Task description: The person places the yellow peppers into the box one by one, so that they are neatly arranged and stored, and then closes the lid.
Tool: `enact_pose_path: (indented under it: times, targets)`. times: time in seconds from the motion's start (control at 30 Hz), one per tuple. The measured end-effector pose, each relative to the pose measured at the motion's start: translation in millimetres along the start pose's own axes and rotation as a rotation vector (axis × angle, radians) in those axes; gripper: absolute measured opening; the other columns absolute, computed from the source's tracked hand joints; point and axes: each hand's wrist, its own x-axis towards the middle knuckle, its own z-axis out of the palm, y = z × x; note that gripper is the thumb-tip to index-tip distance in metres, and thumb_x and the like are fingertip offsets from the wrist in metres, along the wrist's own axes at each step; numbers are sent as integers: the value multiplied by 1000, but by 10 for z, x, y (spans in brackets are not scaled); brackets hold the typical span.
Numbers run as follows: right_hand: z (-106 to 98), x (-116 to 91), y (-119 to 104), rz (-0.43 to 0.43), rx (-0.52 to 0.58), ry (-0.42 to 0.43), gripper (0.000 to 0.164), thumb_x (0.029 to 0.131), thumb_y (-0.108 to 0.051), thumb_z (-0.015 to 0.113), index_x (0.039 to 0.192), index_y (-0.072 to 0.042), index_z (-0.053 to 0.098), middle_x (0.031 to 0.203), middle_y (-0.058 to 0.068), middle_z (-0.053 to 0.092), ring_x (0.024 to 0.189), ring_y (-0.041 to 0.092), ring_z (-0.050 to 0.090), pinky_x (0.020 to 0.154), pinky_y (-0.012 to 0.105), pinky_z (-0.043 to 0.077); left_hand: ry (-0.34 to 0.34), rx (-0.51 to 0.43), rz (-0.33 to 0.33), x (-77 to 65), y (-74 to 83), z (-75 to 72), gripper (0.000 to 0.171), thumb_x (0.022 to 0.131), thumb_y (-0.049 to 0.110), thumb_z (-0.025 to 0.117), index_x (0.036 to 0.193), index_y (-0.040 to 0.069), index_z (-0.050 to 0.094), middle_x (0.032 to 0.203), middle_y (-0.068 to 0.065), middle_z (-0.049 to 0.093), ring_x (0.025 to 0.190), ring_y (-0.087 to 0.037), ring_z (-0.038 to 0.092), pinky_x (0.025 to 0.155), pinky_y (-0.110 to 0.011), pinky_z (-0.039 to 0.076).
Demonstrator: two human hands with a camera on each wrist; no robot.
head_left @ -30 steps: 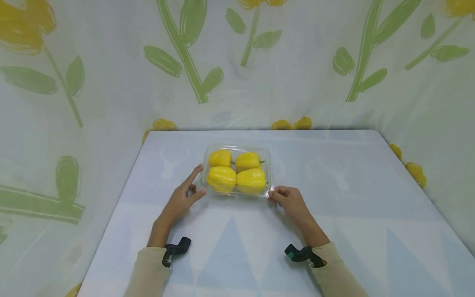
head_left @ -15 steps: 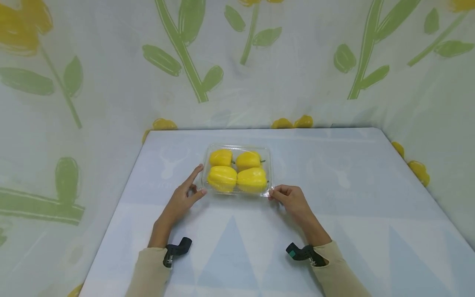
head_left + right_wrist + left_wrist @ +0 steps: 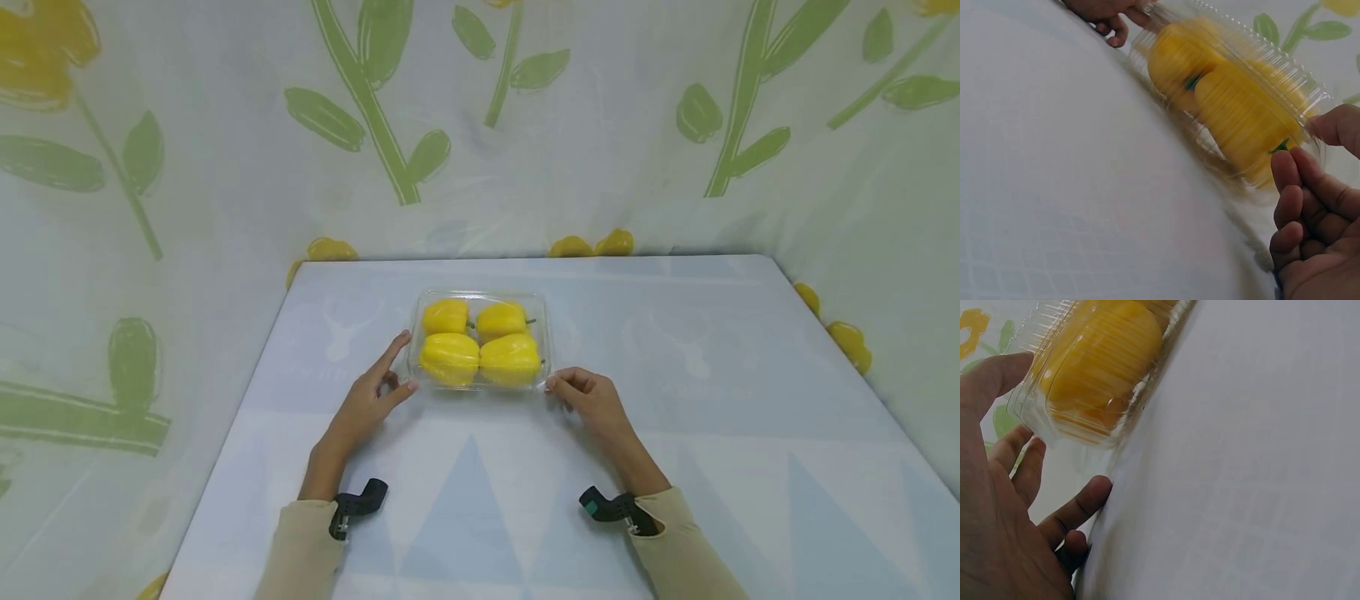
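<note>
A clear plastic clamshell box (image 3: 483, 387) sits on the table with its lid down. Inside lie several yellow bell peppers (image 3: 450, 358) with green stems. At the box's left side is the left hand (image 3: 367, 406), its thumb and index finger spread apart. The left wrist view has one fingertip (image 3: 1019, 362) right at the box's rim and the other fingers loose below. The right hand (image 3: 592, 407) pinches the box's near right corner between thumb and index finger. In the right wrist view its thumb (image 3: 1335, 128) lies at the rim, with the other fingers curled beneath.
The white table (image 3: 750, 358) carries pale blue triangle patterns. Behind it and at the sides hangs a white cloth (image 3: 585, 167) printed with green leaves and yellow flowers. A black wrist camera (image 3: 360, 500) is strapped on the left wrist, another camera (image 3: 615, 510) on the right.
The right hand's fingertips have shifted slightly up and outward at the box's corner. The left hand and the box stay nearly where they were; the view has tilted a little.
</note>
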Motion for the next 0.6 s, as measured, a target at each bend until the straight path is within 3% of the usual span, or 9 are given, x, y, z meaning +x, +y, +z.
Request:
enact_pose_path:
  times: [0.2,0.47,0.6]
  targets:
    - [-17,15,54,-37,37,-22,34,93,-31,73,113,-3,67,100,9,64,87,19,54,72,25,47,0,3,-10,3,-12,10,73,98,39,63,159,42,22,160,14,31,84,-21,50,64,-36,40]
    - [-12,18,97,-178,-39,-10,55,93,-30,74,143,-21,53,136,2,57,96,22,65,72,24,51,13,-4,-3,-9,21,9,74,97,36,63,159,39,23,159,7,35,83,-20,49,64,-36,39]
    - [-12,30,134,-268,-65,4,64,94,-26,73,151,-25,44,138,2,58,95,22,67,73,25,53,13,-14,-3,-6,19,7,71,99,36,61,159,40,24,159,11,34,86,-20,50,67,-35,40]
